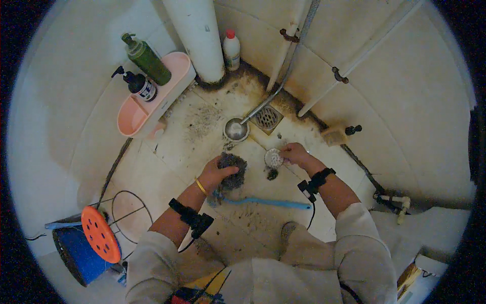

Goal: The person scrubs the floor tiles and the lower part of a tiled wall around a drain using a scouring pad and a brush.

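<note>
My left hand is closed around a dark grey steel wool scrubber, with the thumb lying over it. Between the fingers of my right hand is the edge of a small round whitish drain strainer, its face patterned with holes. Just below the strainer a dark clump lies on the floor. Ahead of both hands a metal shower head rests on the tiles, its hose running up the wall. A square floor drain grate sits beside it. Closer to me lies a blue-handled brush.
A pink caddy holds a green pump bottle and a dark pump bottle. A white bottle stands by the thick pipe. An orange stool seat and blue bucket are at left. The floor is stained.
</note>
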The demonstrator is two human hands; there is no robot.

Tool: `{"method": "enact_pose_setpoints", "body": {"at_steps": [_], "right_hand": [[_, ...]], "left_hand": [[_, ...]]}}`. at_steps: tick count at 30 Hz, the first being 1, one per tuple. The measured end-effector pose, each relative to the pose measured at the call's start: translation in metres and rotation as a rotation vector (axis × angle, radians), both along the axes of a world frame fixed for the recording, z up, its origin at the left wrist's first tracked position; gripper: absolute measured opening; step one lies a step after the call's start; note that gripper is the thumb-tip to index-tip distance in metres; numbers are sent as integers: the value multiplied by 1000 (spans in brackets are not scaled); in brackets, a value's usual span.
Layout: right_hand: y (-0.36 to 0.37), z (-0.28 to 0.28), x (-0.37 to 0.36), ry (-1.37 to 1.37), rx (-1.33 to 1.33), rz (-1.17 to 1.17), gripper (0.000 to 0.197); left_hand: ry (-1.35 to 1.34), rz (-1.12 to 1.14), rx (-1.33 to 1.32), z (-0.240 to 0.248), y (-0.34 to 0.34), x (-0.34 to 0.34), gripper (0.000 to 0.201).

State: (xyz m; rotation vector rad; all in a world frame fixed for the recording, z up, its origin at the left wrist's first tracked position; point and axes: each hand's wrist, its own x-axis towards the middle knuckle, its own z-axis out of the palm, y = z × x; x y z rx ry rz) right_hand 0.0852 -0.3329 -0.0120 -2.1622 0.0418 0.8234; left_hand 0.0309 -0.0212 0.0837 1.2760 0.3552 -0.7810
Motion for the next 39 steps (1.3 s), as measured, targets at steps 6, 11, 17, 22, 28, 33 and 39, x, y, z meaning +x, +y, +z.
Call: {"method": "enact_pose_setpoints", "body": {"at_steps": [6, 11, 17, 22, 28, 33, 39], "right_hand": [[-63, -89, 33, -404, -109, 239, 14], [-1, -60, 59, 52, 288, -652, 14], [44, -12, 63, -1038, -469, -237, 20], [50, -1, 50, -743, -463, 56, 26], [8, -36, 58, -937, -521, 30, 50], [46, -9, 52, -503, -582, 192, 58], [49, -1, 47, -470, -621, 176, 55]], "left_hand": [[7, -26, -60, -23, -9, 5, 51], [-38, 17, -69, -23, 8, -4, 51], [33, 43, -3, -28, 12, -9, 50], [19, 66, -47, -23, 14, -7, 47], [66, -14, -129, -31, 8, -1, 46], [53, 36, -59, -35, 12, -9, 46], [47, 25, -67, -31, 10, -8, 49]]}}
